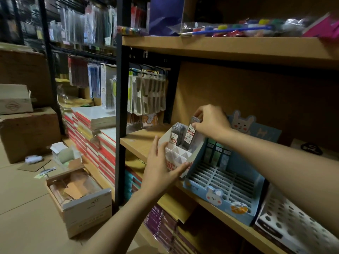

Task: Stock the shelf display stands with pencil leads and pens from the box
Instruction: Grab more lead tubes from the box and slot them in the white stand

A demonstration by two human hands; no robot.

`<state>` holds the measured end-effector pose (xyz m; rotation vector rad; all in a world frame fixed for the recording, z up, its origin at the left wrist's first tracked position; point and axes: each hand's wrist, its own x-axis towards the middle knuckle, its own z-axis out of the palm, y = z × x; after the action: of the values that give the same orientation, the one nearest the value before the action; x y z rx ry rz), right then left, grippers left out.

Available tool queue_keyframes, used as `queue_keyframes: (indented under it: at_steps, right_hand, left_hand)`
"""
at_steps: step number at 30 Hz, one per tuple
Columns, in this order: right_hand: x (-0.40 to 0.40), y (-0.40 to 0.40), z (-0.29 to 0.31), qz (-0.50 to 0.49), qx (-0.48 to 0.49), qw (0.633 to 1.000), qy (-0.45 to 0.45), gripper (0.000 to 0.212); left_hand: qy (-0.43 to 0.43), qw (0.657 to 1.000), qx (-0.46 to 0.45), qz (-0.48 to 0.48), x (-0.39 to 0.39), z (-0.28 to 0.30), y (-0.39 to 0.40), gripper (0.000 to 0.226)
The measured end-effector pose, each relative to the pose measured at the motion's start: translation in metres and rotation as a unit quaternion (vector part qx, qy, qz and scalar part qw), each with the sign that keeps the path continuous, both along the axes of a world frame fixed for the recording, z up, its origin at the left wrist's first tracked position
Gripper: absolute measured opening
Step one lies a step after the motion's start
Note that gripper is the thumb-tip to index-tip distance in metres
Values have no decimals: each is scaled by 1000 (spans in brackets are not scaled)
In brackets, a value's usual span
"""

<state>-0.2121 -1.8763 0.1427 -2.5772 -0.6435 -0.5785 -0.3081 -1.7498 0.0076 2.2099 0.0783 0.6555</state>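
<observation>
A wooden shelf (pixel 143 143) runs from the middle of the scene toward the near right, with another board above it and stacked books below. On it, from left to right, stand a white stand (pixel 180 154), a blue stand (pixel 225 186) with rabbit pictures, and a white perforated stand (pixel 286 217) at the near right edge. On the floor at the near left sits an open box (pixel 80 202) with cardboard scraps inside; larger brown cartons are piled far left.

The white stand is divided into small cells, and most of the near cells show only their dividers. Its far row holds a pack of lead cases (pixel 176 133) on the left. Just right of these, a second lead case (pixel 191 132) stands upright in the far row, its foot down in a cell. The blue stand has a few dark packs in its far row.

The left hand (pixel 161 167) braces the white stand's near left corner, fingers straight, thumb across the front panel. The right hand (pixel 211 120) pinches the top of the second lead case between curled fingers and thumb; it may be gripping more than one case, as the blur hides the edges.
</observation>
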Motion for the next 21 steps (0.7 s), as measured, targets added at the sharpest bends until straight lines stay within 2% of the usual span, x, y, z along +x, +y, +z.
queue_keyframes:
  at_steps: [4, 12, 16, 21]
  right_hand:
    - [3, 6, -8, -1, -22, 1000, 6, 17]
    - [4, 12, -25, -37, -156, 984, -75, 21]
    - [2, 11, -30, -22, -172, 974, -143, 21]
    - [-1, 7, -33, -23, -178, 974, -138, 23]
  left_hand:
    - [-2, 1000, 0, 29, 2, -2, -1, 107]
    - [-7, 998, 8, 55, 2, -5, -4, 105]
    - [-16, 999, 6, 51, 2, -7, -3, 106]
    - [-10, 999, 7, 37, 2, -7, -1, 108]
